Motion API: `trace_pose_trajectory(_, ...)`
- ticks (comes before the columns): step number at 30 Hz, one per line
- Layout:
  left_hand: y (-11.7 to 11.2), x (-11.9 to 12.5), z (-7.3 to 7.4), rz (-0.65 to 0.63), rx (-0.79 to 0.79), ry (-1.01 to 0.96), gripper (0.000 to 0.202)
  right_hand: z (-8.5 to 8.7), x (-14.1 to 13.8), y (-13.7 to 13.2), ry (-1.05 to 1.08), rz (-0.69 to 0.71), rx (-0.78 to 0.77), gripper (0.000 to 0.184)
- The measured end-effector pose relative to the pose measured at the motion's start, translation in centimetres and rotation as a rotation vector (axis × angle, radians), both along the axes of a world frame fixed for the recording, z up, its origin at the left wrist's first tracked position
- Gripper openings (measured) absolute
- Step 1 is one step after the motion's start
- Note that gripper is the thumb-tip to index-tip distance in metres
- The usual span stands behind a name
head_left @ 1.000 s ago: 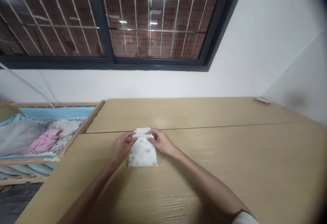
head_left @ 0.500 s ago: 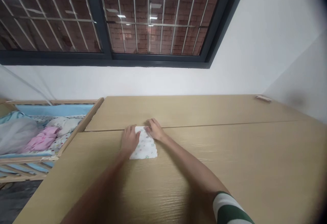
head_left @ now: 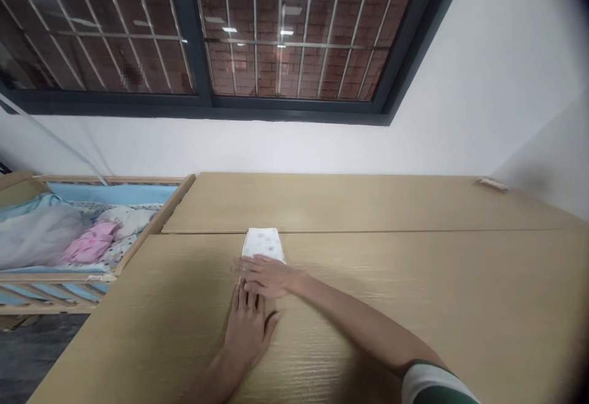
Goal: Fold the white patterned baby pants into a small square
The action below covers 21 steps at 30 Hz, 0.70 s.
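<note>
A folded white cloth with a small print [head_left: 264, 244] lies on the wooden table top [head_left: 368, 306], its far edge at the seam between two boards. My right hand [head_left: 264, 276] rests flat across the near end of the cloth, covering that part. My left hand [head_left: 247, 330] lies on the table just nearer to me, fingers spread, with its fingertips close to my right hand. Neither hand visibly grips anything.
A wooden crib rail [head_left: 156, 220] runs along the table's left side, with a grey gauzy cloth [head_left: 39, 237] and a pink garment [head_left: 91, 243] on the bedding inside. A small wooden strip [head_left: 492, 184] lies at the far right of the table.
Both hands have moved from the cloth's far end to its near end. My left hand has come off the cloth onto the table, and my right hand now lies across the cloth.
</note>
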<state>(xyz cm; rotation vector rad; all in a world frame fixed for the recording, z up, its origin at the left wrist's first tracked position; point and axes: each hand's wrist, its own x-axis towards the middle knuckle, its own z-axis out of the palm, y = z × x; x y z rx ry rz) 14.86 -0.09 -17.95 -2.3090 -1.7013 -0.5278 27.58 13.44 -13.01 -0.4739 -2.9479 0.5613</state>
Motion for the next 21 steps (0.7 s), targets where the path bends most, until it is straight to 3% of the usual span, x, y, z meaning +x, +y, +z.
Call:
trace_pose_trajectory(5, 0.0, 0.5, 0.1, 0.057, 0.049, 0.035, 0.067, -0.8, 0.1, 6.1, -0.022, -0.171, 0.069, 0.063)
trace_pose_trajectory(10, 0.1, 0.6, 0.0, 0.054, 0.022, 0.039, 0.067, -0.7, 0.2, 8.6, -0.011, -0.173, 0.088, 0.064)
trace_pose_trajectory(13, 0.6, 0.3, -0.2, 0.049, 0.010, 0.051, 0.063, -0.5, 0.2, 8.7, 0.026, -0.199, 0.133, 0.065)
trace_pose_trajectory(16, 1.9, -1.3, -0.5, 0.003, -0.015, 0.074, 0.042, -0.1, 0.3, 7.6, 0.111, -0.284, 0.225, 0.063)
trace_pose_trajectory(19, 3.6, -3.9, -0.7, -0.122, -0.063, 0.061, 0.038, 0.5, 1.2, 5.0, 0.195, -0.414, 0.270, 0.049)
trace_pose_trajectory(21, 4.4, -5.4, -0.6, -0.214, -0.070, 0.040, 0.037, 0.8, 2.3, 2.6, 0.216, -0.486, 0.209, 0.038)
